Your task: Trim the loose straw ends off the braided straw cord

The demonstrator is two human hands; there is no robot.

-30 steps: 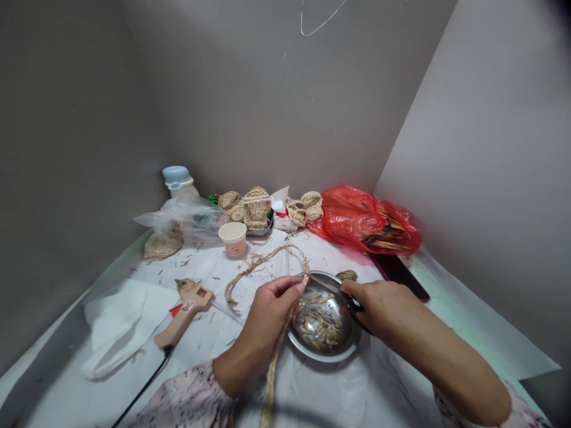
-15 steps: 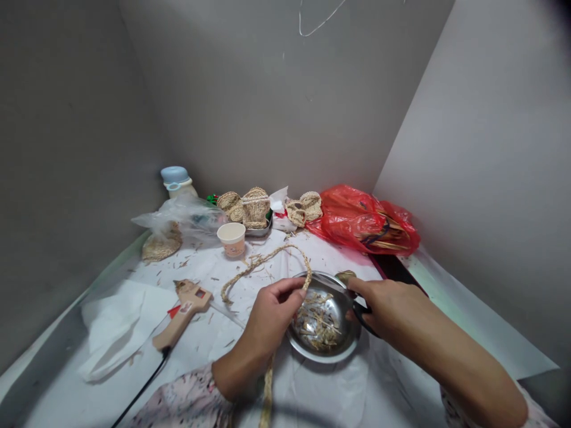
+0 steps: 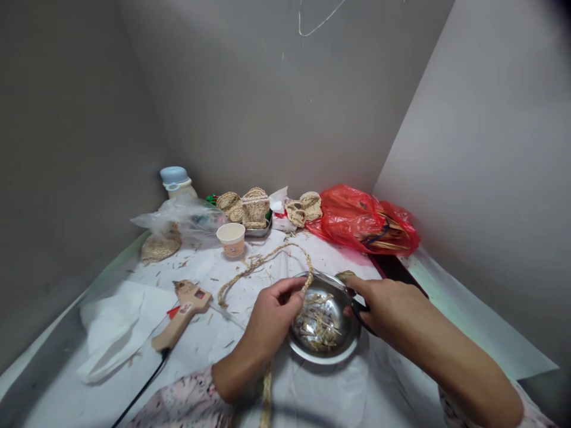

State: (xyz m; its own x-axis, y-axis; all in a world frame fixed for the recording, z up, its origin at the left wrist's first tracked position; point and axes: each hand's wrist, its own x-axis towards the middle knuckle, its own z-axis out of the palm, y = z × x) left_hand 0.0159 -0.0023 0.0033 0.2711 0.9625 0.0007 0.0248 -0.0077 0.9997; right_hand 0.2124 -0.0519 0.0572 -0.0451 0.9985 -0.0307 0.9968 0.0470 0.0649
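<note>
A braided straw cord (image 3: pixel 267 257) loops over the table and runs through my left hand (image 3: pixel 274 315), whose thumb and fingers pinch it at the left rim of a metal bowl (image 3: pixel 325 356). Its lower length hangs down below my left wrist. My right hand (image 3: pixel 379 303) is closed round the black handles of a pair of scissors (image 3: pixel 363 314). The blades reach left over the bowl's far rim toward the cord; their tips are hard to make out. Straw clippings (image 3: pixel 319 324) lie in the bowl.
A glue gun (image 3: pixel 185 315) with its cable lies at left beside crumpled white paper (image 3: pixel 111 327). Farther back stand a paper cup (image 3: pixel 232 241), a blue-capped bottle (image 3: pixel 176 181), woven straw pieces (image 3: pixel 256 208) and a red plastic bag (image 3: pixel 357 220). Straw bits litter the white sheet.
The cord's loop has shifted slightly to the left on the table. Both hands have kept nearly the same place and hold.
</note>
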